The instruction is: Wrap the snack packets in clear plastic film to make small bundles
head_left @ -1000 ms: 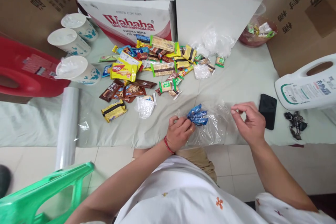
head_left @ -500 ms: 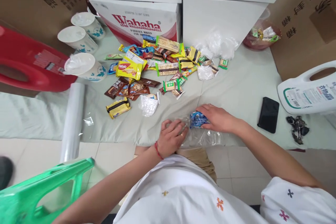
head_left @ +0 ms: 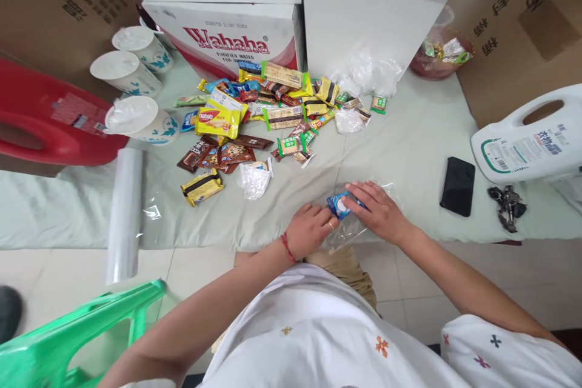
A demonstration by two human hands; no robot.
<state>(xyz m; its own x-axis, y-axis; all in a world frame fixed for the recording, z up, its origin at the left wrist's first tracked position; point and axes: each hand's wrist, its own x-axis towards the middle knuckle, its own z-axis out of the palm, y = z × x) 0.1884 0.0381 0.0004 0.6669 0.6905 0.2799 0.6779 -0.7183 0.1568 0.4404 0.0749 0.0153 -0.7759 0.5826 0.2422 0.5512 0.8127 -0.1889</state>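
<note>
While L hand point(head_left: 310, 230) curls by & R hand point(head_left: 381, 213) partly covers small shiny blue packet point(head_left: 337, 205) nr front edge of pale-green cloth-covered surface point(head_left: 409, 133), pinch unclear on both, thin clear plastic film point(head_left: 349, 233) may tear if tugged.

Phone point(head_left: 457, 187) lies right of packet point(head_left: 337, 205) (seemingly on plastic film point(head_left: 349, 233)).

snacks point(head_left: 285, 117), film point(head_left: 346, 236), phone point(head_left: 457, 187) on cloth point(head_left: 409, 139)
</note>
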